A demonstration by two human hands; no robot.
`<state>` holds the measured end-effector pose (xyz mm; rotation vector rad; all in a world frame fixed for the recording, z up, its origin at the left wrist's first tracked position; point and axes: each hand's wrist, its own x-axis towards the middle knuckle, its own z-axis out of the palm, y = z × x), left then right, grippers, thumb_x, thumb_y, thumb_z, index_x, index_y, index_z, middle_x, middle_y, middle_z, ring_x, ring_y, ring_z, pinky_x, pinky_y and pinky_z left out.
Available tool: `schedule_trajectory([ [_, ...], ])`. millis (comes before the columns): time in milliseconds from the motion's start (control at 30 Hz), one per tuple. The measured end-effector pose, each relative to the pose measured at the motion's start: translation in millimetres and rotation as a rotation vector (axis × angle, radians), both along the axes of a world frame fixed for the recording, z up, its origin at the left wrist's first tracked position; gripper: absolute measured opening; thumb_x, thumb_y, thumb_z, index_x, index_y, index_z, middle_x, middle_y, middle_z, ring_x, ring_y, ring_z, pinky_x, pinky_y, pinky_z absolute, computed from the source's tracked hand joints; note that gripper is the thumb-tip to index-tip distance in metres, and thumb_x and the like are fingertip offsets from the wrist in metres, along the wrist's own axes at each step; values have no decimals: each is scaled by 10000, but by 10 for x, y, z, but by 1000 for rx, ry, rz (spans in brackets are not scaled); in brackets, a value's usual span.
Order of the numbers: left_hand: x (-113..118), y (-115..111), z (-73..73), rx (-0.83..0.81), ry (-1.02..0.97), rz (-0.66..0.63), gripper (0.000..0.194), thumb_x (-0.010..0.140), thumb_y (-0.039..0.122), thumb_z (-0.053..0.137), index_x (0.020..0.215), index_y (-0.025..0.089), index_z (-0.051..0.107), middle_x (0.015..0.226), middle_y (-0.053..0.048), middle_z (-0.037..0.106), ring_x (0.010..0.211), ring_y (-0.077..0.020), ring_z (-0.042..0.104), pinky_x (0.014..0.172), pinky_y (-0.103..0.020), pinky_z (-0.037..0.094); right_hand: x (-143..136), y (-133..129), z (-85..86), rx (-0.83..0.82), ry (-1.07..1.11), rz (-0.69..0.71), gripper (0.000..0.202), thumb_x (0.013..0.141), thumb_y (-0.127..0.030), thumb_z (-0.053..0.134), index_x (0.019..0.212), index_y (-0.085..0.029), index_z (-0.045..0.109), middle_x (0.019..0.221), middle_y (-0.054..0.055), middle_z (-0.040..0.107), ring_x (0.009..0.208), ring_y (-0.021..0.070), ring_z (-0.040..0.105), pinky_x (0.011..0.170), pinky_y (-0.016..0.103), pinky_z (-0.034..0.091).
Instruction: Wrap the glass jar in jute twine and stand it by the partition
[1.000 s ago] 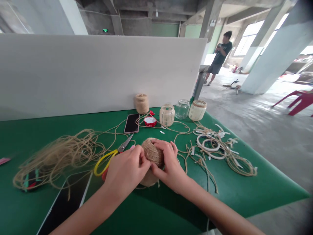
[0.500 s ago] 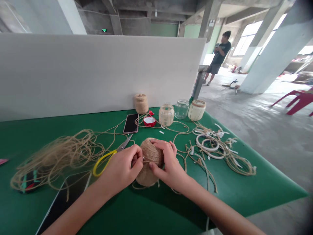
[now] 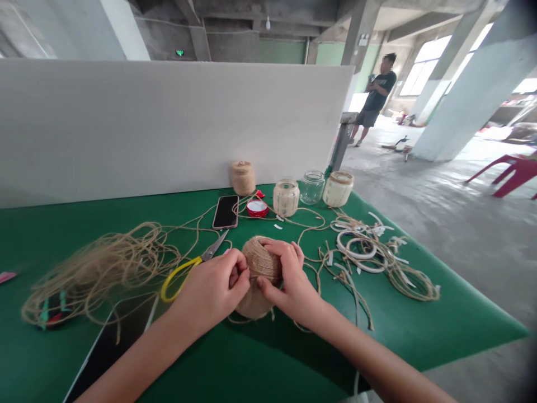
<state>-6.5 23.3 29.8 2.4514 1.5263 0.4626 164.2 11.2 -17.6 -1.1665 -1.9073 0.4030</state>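
Note:
Between my hands is a rounded jar (image 3: 260, 258), its upper part wound with rows of jute twine and its lower part smoother and beige. My right hand (image 3: 289, 277) is closed round its right side, thumb on the front and fingers over the top. At its left side my left hand (image 3: 224, 280) pinches the jute twine against the winding; the fingertips hide most of that strand. Scissors with yellow handles (image 3: 174, 280) lie just left of my left hand, partly under the wrist. A loose heap of twine (image 3: 121, 257) spreads farther left.
Behind stand a twine-covered jar (image 3: 243, 179), two taped jars (image 3: 286, 198) (image 3: 338, 189) and a clear glass jar (image 3: 312, 187). A phone (image 3: 225, 212) and a red lid (image 3: 257, 209) lie before them. White tape rings (image 3: 356, 246) and cord lie right. A white panel (image 3: 168, 129) borders the table.
Almost nothing differs. The view has shifted very slightly, and my left hand and the jar sit a touch farther right in it. Both hands keep their hold.

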Motion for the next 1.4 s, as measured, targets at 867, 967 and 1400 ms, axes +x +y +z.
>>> schedule_trajectory([
  [867, -34, 57, 80, -59, 85, -16, 113, 781, 305, 456, 721, 212, 435, 643, 38, 548, 563, -125, 499, 539, -240, 319, -4, -4, -9, 39, -10, 2, 453, 695, -195, 550, 1097, -231, 345, 1226, 77, 495, 1169, 235, 419, 1045, 482, 95],
  [967, -33, 59, 95, -93, 72, -12, 116, 765, 307, 471, 711, 210, 436, 629, 41, 547, 565, -125, 500, 543, -238, 321, -10, -7, -11, 66, -14, -3, 453, 689, -198, 552, 1092, -228, 348, 1217, 78, 500, 1164, 237, 421, 1045, 483, 92],
  [1400, 37, 70, 124, -53, 131, 36, 64, 733, 254, 459, 690, 212, 436, 595, 23, 564, 544, -147, 524, 529, -244, 311, -20, -17, 19, 77, -32, -7, 443, 707, -206, 557, 1101, -229, 357, 1204, 79, 513, 1153, 237, 436, 1048, 487, 99],
])
